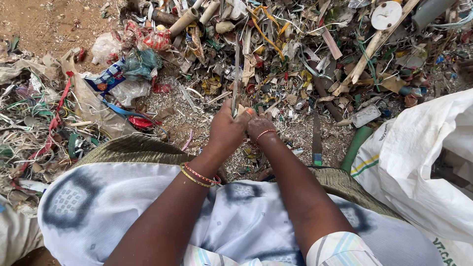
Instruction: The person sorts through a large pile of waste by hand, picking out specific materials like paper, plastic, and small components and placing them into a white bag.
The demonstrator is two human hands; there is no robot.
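Head view, left hand: our left hand (225, 129) sits at frame centre, fingers clenched around a thin grey strip (236, 79) that rises toward the upper frame.
Head view, right hand: our right hand (259, 127) touches the left, fingers curled on a small orange piece (250, 112).
Around: scrap heap (276, 44) above; white sack (419, 162) at right.

Tight quarters: the scrap heap (295, 49) walls off everything ahead, tangled wires (34, 128) crowd the left, the white sack (423, 162) blocks the right. Only the gritty ground patch (197, 118) just before the hands (241, 129) lies passable.
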